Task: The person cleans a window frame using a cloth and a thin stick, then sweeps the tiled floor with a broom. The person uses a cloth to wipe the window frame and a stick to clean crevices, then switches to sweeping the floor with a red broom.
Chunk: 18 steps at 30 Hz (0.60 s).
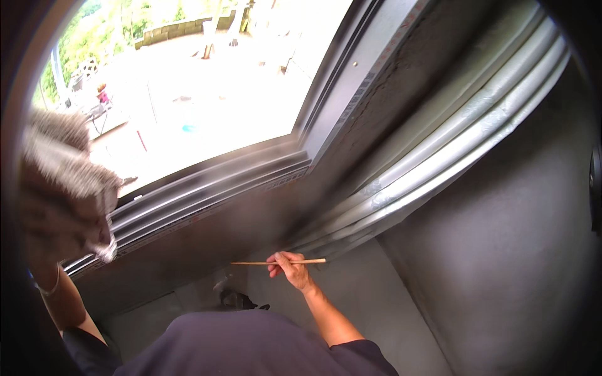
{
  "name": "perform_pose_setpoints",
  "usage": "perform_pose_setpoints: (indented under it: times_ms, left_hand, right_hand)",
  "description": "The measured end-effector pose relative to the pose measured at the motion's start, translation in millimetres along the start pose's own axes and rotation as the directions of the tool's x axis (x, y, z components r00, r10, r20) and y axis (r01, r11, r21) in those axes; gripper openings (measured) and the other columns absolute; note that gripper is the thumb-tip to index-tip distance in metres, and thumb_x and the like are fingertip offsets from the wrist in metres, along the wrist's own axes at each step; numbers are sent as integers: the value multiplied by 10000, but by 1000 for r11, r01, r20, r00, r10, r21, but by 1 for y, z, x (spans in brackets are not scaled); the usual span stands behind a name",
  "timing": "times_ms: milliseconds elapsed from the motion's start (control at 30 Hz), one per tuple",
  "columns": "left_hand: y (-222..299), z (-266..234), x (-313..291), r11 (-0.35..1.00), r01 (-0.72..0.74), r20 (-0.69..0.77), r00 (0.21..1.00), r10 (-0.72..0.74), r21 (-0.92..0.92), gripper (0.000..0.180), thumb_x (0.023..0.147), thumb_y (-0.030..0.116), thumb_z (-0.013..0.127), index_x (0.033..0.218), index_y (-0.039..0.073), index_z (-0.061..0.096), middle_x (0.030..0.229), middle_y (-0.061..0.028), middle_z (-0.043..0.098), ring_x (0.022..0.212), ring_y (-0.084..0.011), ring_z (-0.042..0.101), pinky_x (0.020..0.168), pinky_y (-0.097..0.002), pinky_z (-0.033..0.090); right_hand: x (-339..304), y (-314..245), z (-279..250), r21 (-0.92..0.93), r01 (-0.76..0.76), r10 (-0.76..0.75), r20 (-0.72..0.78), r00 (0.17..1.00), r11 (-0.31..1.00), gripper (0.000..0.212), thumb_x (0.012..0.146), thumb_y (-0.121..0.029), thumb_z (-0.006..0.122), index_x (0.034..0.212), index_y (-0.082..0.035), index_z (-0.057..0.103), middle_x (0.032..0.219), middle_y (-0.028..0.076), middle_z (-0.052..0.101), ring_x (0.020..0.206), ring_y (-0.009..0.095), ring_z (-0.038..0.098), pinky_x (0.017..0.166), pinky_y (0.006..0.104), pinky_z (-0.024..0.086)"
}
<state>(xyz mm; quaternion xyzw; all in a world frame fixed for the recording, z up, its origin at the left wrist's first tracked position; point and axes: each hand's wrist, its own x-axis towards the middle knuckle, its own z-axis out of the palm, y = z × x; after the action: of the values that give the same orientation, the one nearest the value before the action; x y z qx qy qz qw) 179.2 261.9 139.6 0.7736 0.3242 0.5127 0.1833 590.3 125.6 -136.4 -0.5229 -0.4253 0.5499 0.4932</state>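
Observation:
In my right hand (290,269) is a thin wooden chopstick (248,263), pinched between thumb and fingers and lying nearly level. This hand is in front of me, below the window sill. At the far left my left hand (47,276) is raised with a brown-grey plush cloth (69,182), which hides most of its fingers. The cloth is bunched, blurred at its edges, and hangs beside the left end of the sliding window's track (213,188).
The window frame (332,106) runs up from the track's right end. Right of it hangs a pale gathered curtain (439,156), next to a grey wall (501,250). Dark items (237,299) lie low in front of my body. Outside is a bright yard.

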Motion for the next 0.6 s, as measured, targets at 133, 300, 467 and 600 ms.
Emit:
perform_pose_setpoints:
  times_ms: [133, 300, 467, 600]
  left_hand:
    - [95, 18, 109, 852, -504, 453, 732, 509, -142, 373, 945, 182, 425, 1258, -11, 484, 1212, -113, 545, 1131, -201, 518, 1014, -321, 367]
    - [60, 38, 119, 606, -20, 177, 948, 264, -796, 349, 939, 146, 435, 1253, 1, 485, 1161, -93, 565, 1100, -166, 531, 994, -298, 383]
    - [66, 15, 87, 593, 41, 77, 996, 36, -804, 346, 930, 148, 456, 1241, 3, 498, 1166, -88, 568, 1102, -173, 531, 1003, -305, 375]
    - [69, -38, 30, 561, 20, -15, 998, -57, -828, 343, 922, 150, 473, 1231, 4, 508, 1171, -84, 571, 1104, -178, 532, 1010, -311, 369]
  right_hand:
    - [8, -14, 1, 261, 61, -58, -20, 998, 963, 385, 957, -309, 484, 875, 31, 644, 718, 106, 644, 597, 158, 629, 570, 266, 532]
    - [-10, -43, -32, 583, 194, -199, -56, 978, 789, 324, 942, -295, 512, 879, 0, 632, 701, 110, 628, 542, 180, 577, 499, 287, 484]
    - [3, -62, -21, 743, 245, -374, 8, 927, 623, 280, 931, -292, 537, 941, -22, 612, 830, 139, 617, 606, 196, 575, 517, 300, 489]
    - [14, -98, 5, 701, 347, -446, -45, 894, 624, 251, 913, -271, 579, 978, -30, 601, 960, 146, 613, 738, 211, 598, 586, 301, 519]
